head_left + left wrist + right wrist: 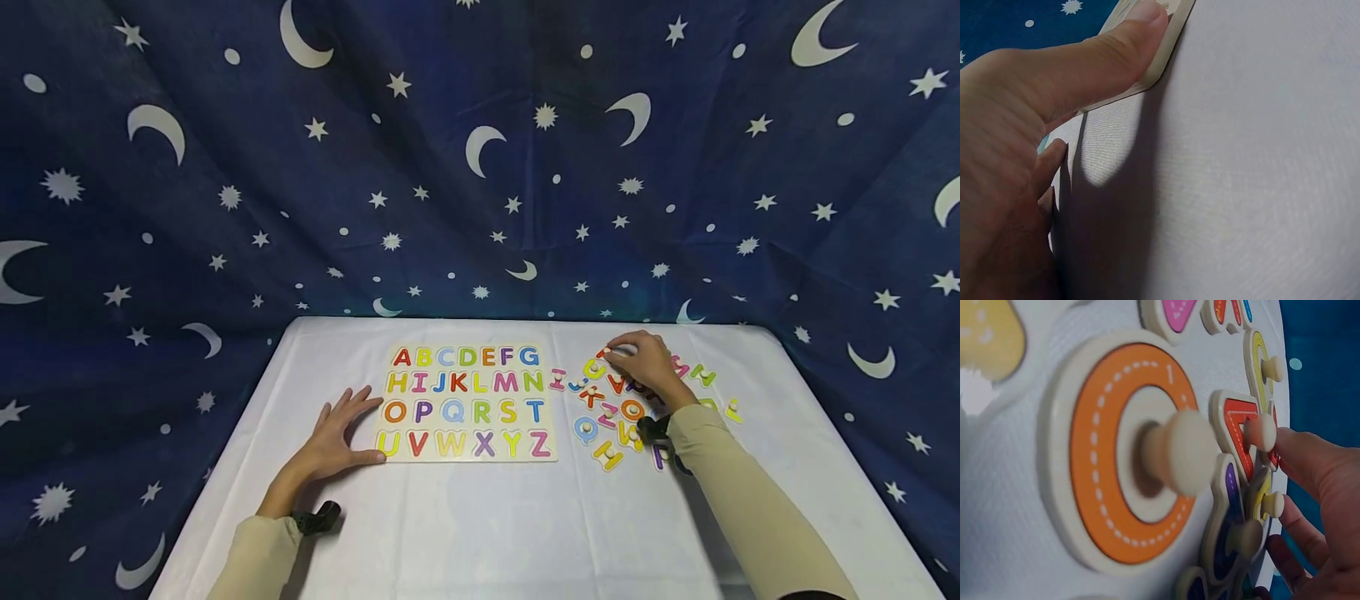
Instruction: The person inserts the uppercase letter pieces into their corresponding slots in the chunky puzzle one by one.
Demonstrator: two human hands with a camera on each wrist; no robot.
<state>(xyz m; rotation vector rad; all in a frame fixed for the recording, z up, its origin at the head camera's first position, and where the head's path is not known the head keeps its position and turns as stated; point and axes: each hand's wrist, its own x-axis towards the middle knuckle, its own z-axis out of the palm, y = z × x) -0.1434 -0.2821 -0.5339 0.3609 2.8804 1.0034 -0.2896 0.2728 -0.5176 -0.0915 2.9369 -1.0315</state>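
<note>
A wooden alphabet board [442, 457] with rows of coloured letters lies on the white table. My left hand [333, 440] is spread at its left side, the thumb resting on the lower left corner [1160, 65] and the fingers reaching along the edge. My right hand [647, 364] is at the back of a scatter of knobbed wooden letters, with thumb and fingertips pinching a small red letter piece [602, 353]. Its shape is mostly hidden. Near that hand lie a yellow U [594, 369], a red A [1239, 415] and an orange O [1094, 462].
Other loose letters lie right of the board, among them a blue Q [586, 429], a yellow H [607, 455], a pink I [557, 379] and a green H [702, 375]. Behind the table [480, 533] hangs a dark blue cloth [420, 150] with moons and stars.
</note>
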